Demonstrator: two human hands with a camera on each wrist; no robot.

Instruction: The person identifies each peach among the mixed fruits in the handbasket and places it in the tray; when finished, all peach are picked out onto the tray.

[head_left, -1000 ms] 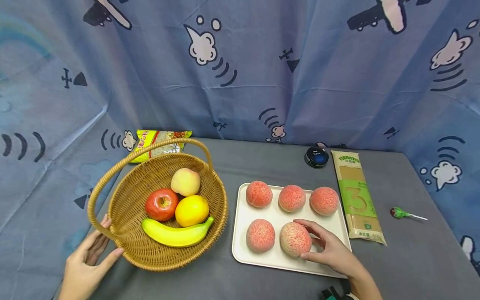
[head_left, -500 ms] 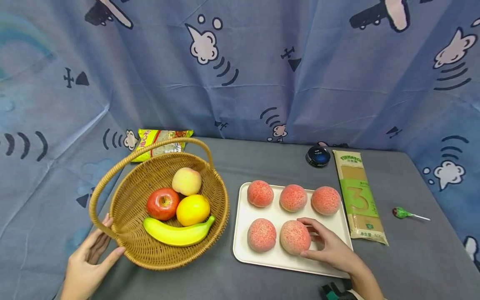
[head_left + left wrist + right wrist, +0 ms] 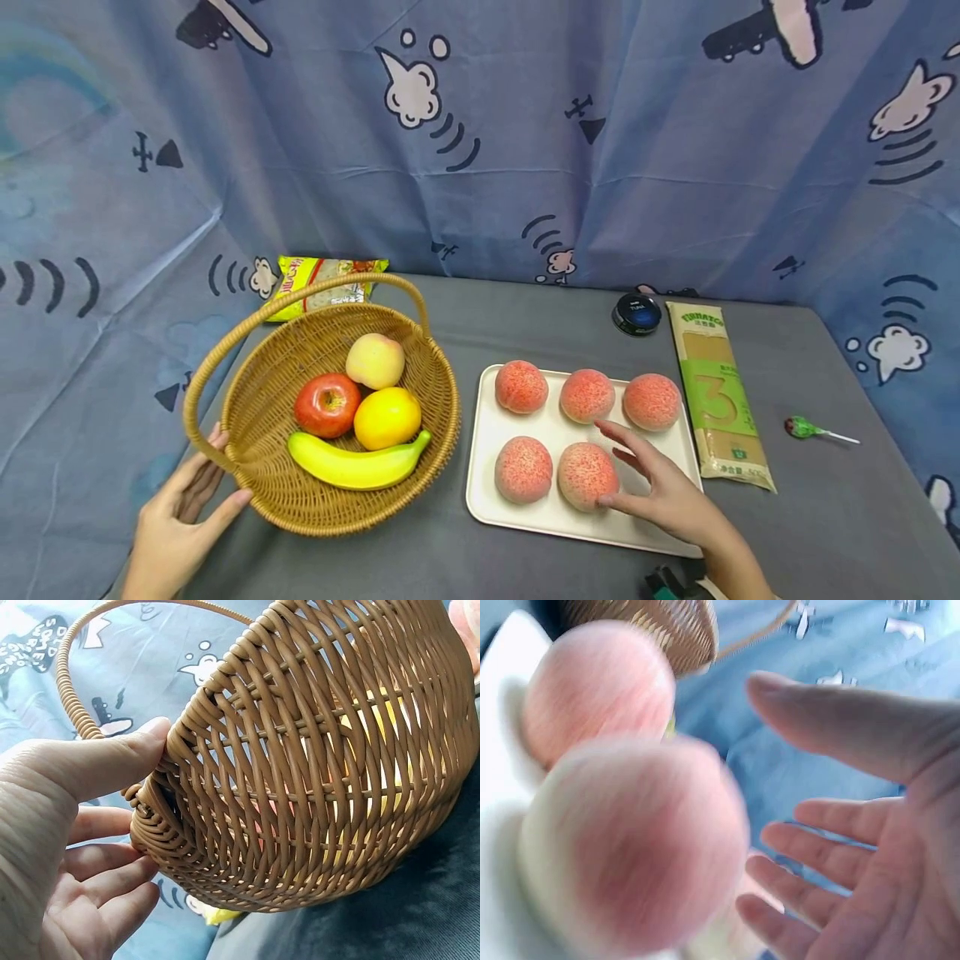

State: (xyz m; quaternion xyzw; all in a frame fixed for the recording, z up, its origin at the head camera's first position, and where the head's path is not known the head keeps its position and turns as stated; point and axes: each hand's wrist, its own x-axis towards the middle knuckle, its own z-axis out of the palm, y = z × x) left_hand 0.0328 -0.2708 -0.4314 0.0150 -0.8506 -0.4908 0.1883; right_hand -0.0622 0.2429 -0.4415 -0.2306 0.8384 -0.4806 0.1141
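Observation:
On a white tray (image 3: 480, 500) lie several pink speckled peaches. My right hand (image 3: 651, 483) hovers beside the front middle peach (image 3: 587, 475), fingers spread, thumb tip close to its near side. In the right wrist view the palm (image 3: 870, 847) faces this peach (image 3: 630, 840) with a gap between them. My left hand (image 3: 186, 510) rests against the near left side of a wicker basket (image 3: 262, 492). In the left wrist view its thumb (image 3: 112, 754) lies on the basket's rim (image 3: 315, 765), and the straight fingers sit below the wall.
The basket holds a red apple (image 3: 326, 405), a pale peach (image 3: 375, 360), an orange (image 3: 387, 418) and a banana (image 3: 352, 468). A yellow snack bag (image 3: 322, 279), a dark round tin (image 3: 636, 313), a spaghetti packet (image 3: 716, 396) and a green lollipop (image 3: 802, 428) lie on the grey table.
My right hand has let go of the front middle peach and opened its fingers away from it. The peach sits on the tray. The left hand stays at the basket.

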